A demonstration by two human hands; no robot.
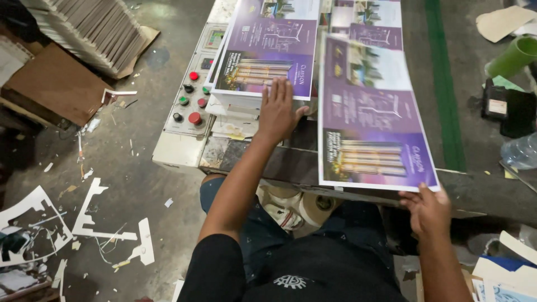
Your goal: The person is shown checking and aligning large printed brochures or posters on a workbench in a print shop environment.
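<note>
Printed stack (pixel 263 61) and loose sheet (pixel 369 123) flank a narrow gap.

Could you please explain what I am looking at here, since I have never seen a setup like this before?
This is one picture from a camera worn on a person's head, looking down at their own two bare hands. The left hand presses flat on a stack of purple printed sheets lying on a machine table. The right hand grips the near edge of a single purple printed sheet, blurred as if moving. Beside the stack sits a control panel with red and green buttons. White paper offcuts litter the concrete floor.
</note>
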